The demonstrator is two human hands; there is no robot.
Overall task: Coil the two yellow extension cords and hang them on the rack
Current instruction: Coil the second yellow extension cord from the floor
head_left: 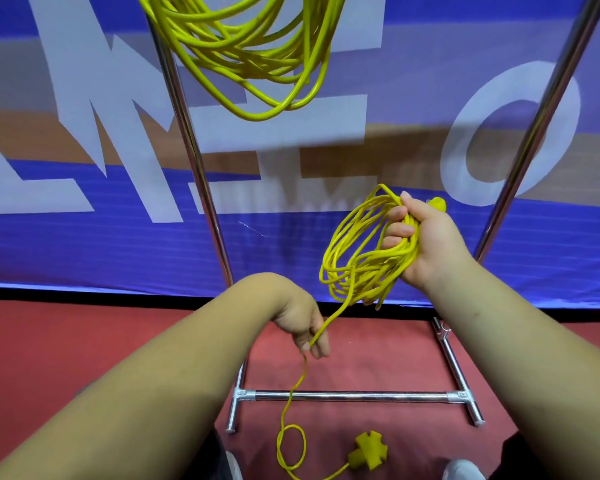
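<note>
The right hand (426, 237) at centre right grips the coiled yellow extension cord (357, 258), the left hand (305, 323) below pinches its limp tail (293, 386), which seems light and bendy, best taken close to the right hand

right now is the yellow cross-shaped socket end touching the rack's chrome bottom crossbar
Apart. Head view: the yellow socket end lies on the red floor, which shows bare between it and the chrome crossbar.

The red floor (84, 341) carries the rack's chrome base (459, 375), its crossbar (350, 396) running between two short feet. Just in front of the crossbar a loose loop of yellow cord (279, 446) lies flat, ending in a chunky yellow socket block (369, 448).
</note>
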